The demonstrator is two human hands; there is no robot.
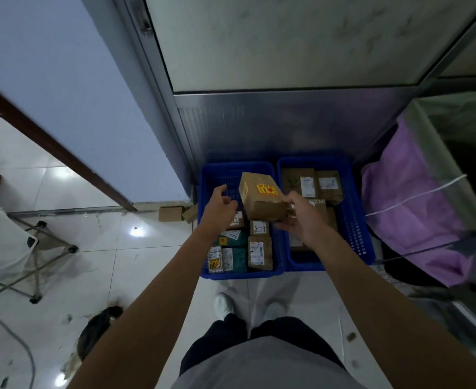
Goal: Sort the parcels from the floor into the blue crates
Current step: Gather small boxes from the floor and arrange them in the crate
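While the right hand [307, 220] pinches its five-o'clock corner, the yellow-stickered brown cardboard box [259, 200] looks stiff and light; the left hand [220, 204], loosely curled, holds nothing.

Blue crates [354, 209]: two
Parcels in left crate [260, 252]: six visible
Parcels in right crate [328, 186]: at least four, some partly hidden
Brown box with yellow sticker [260, 197]: one
Small cardboard boxes on floor [170, 213]: two
Hands: two, left hand [220, 207] and right hand [304, 220]
White shoes [222, 304]: two
Folding stool [6, 248]: one

Parcel labels [307, 186] blurred, illegible
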